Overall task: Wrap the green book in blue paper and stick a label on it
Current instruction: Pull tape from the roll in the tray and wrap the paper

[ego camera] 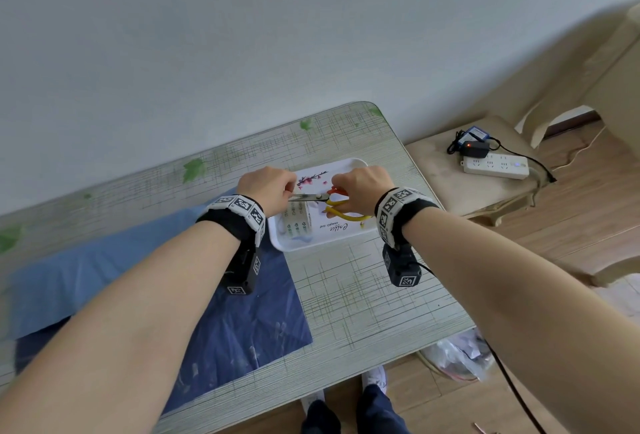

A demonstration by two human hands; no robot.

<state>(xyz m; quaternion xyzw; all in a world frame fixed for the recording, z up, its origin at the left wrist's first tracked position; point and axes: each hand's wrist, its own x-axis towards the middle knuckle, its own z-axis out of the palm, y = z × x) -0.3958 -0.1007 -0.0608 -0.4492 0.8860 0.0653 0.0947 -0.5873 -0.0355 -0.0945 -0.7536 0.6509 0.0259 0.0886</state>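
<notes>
Now, shoes [375, 376]: on wood floor, at the table's 6 o'clock edge.
Table [363, 295]: pale, crosshatched, with green leaf prints.
Paper [242, 323]: blue, flat on the table at the tray's 8 o'clock; a paler part lies at its 10 o'clock side, and the book cannot be made out.
Left hand [266, 188]: over the tray, fingers curled, pinching a strip drawn up from the tape [298, 222].
Right hand [363, 188]: grips the scissors [311, 197] by their yellow handles, blades pointing to 9 o'clock, tips at the left fingers.
Tray [346, 236]: white, holding the tape.
Stool [450, 184]: at the table's 2 o'clock, bearing a power strip [495, 165].
</notes>
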